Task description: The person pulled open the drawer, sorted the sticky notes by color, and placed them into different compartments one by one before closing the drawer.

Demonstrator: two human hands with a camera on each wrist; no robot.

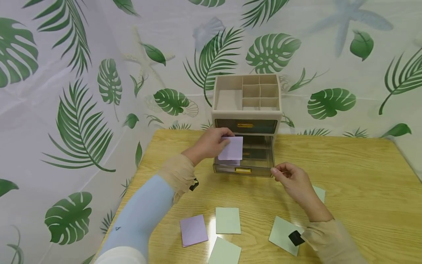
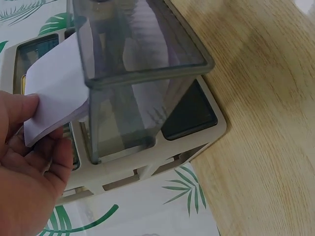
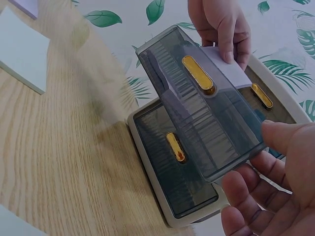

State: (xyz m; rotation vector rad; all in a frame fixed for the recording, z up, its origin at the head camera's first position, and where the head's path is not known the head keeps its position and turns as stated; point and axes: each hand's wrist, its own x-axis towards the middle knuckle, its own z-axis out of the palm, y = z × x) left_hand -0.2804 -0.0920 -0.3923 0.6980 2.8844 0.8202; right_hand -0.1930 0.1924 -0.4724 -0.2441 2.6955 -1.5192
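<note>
Nearest us, square pale-green paper pads [image 1: 228, 220] lie on the yellowish wood-grain table [image 1: 356, 183]. Beyond, our right hand [image 1: 293, 179] pinches a front corner of the pulled-out smoky clear-plastic drawer [image 1: 258, 171]; our left hand [image 1: 212, 142] clamps a square lilac paper pad [image 1: 232, 148] over its left part.

Pads [image 1: 228, 220] before organizer [image 1: 245, 113], another pad [image 1: 232, 162] apparently in its drawer [image 1: 226, 169]

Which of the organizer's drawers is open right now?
The middle drawer: it is pulled out, with the right hand at its front corner. The top drawer above and bottom drawer below are both shut.
</note>
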